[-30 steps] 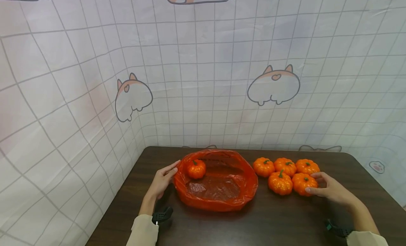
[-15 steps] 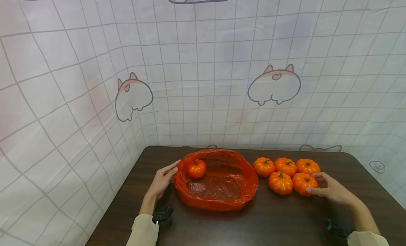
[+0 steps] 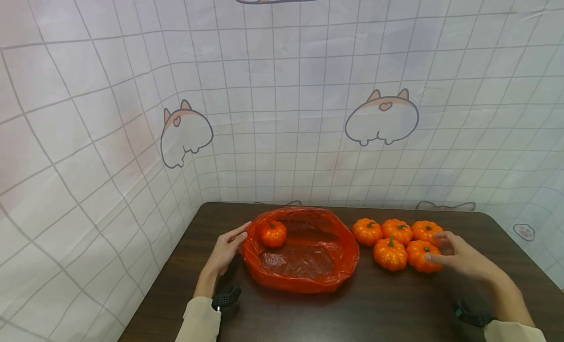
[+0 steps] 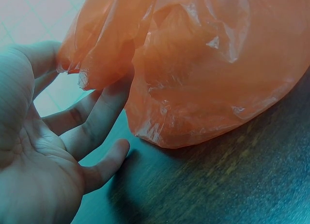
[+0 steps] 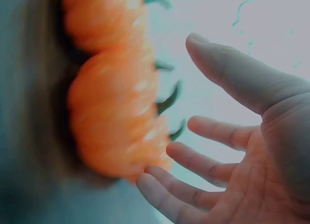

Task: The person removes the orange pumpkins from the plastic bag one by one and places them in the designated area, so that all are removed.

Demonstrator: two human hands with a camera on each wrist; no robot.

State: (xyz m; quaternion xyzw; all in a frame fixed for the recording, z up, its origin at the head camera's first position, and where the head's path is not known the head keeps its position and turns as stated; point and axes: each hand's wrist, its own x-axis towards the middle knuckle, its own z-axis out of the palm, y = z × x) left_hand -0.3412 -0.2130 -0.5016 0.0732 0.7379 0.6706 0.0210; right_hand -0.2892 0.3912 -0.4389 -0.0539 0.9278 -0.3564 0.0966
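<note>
An orange-red plastic bag (image 3: 304,283) stands wide open on the table with its rim folded outward. One small pumpkin (image 3: 273,234) lies inside it, at the left. My left hand (image 3: 223,254) pinches the left rim; in the left wrist view some fingers (image 4: 92,129) reach under the folded edge of the bag (image 4: 213,83). To the right, my right hand (image 3: 469,258) hovers beside the front right pumpkin (image 3: 422,257), fingers spread and holding nothing. Seen from the right wrist, the open hand (image 5: 242,161) faces blurred pumpkins (image 5: 114,117) with green stems.
More small pumpkins stand close together right of the bag: a front one (image 3: 390,254), a back left one (image 3: 367,232), a back middle one (image 3: 397,230) and a back right one (image 3: 425,231). Behind the dark wooden table (image 3: 352,312) hangs a white grid-patterned cloth (image 3: 282,151).
My right hand has come off the front right pumpkin, lifting slightly and spreading its fingers. The pumpkins, the bag and my left hand stay in place.
</note>
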